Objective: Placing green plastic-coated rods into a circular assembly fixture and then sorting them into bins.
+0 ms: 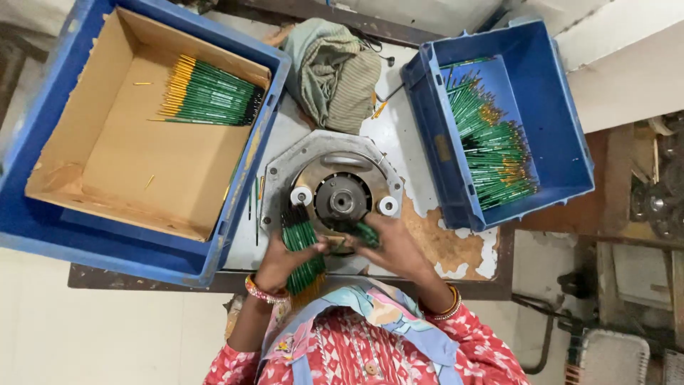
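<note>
left hand grasping pencil bundle, long axis toward near worktop edge | right hand pinching green pencil beside round machine

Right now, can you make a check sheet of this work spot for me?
Surface: table, paint peeled.
Job's things: pencil bundle in left hand; right hand holds a pencil at round machine.
Clutter: cloth; loose pencils.
Grippers: both hands closed on pencils.
Cables: thin black cord.
Surroundings: cardboard box in blue crate; right crate of pencils.
</note>
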